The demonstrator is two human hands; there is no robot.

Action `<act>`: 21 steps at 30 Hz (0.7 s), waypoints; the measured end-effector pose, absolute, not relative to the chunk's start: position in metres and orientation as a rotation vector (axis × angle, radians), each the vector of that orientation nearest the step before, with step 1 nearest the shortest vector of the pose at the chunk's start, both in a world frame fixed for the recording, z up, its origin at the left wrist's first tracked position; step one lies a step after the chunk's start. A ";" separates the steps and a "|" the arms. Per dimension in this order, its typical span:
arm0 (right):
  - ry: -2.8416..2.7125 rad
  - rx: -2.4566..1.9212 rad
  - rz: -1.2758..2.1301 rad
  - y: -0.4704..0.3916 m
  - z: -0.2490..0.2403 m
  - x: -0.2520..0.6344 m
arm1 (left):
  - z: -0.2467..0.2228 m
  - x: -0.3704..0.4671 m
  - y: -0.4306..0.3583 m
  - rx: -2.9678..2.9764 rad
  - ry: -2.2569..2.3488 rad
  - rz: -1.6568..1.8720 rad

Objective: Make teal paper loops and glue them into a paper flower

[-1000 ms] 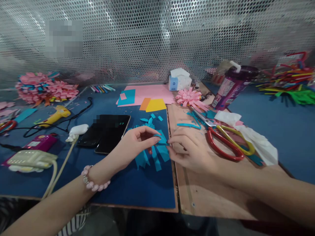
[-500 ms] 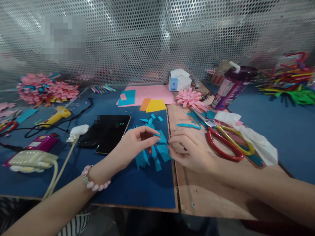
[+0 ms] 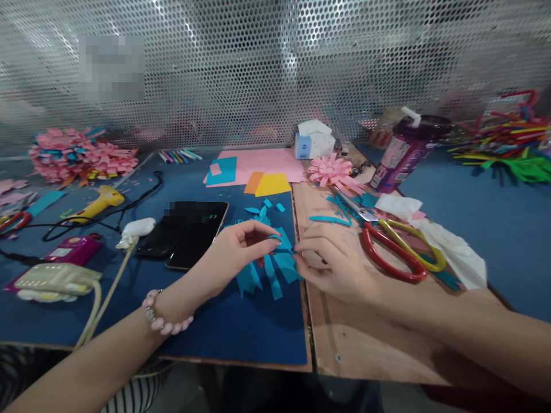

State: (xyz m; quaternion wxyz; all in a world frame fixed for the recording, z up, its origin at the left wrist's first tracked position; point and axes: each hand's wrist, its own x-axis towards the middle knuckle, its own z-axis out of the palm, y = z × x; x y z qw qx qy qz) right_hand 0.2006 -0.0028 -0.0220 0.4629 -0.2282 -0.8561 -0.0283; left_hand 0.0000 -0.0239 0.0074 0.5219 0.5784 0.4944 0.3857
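Our left hand (image 3: 241, 246) pinches blue paper (image 3: 283, 242); whether our right hand (image 3: 333, 261) grips it too, we cannot tell. Position: over the blue tabletop (image 3: 241, 338), right edge. Likely light, easily creased; we'd hold its edges.

**Matt paper, glossy plastic, bare wood**

The blue strips (image 3: 272, 281) look like matt paper. The panel (image 3: 241, 74) behind is perforated, shiny metal. The scissors (image 3: 368, 215) pair polished metal blades (image 3: 350, 201) with glossy plastic-looking handles (image 3: 369, 241). The bench (image 3: 357, 338) there is bare wood; the phone (image 3: 200, 235), glossy.
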 end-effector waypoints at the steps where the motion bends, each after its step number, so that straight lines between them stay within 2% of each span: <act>1: -2.103 -0.563 -0.069 -0.003 -0.022 0.200 | 0.007 0.000 -0.024 1.382 1.183 0.927; 21: -2.089 -0.556 -0.079 -0.003 -0.022 0.201 | 0.008 0.001 -0.024 1.408 1.188 0.927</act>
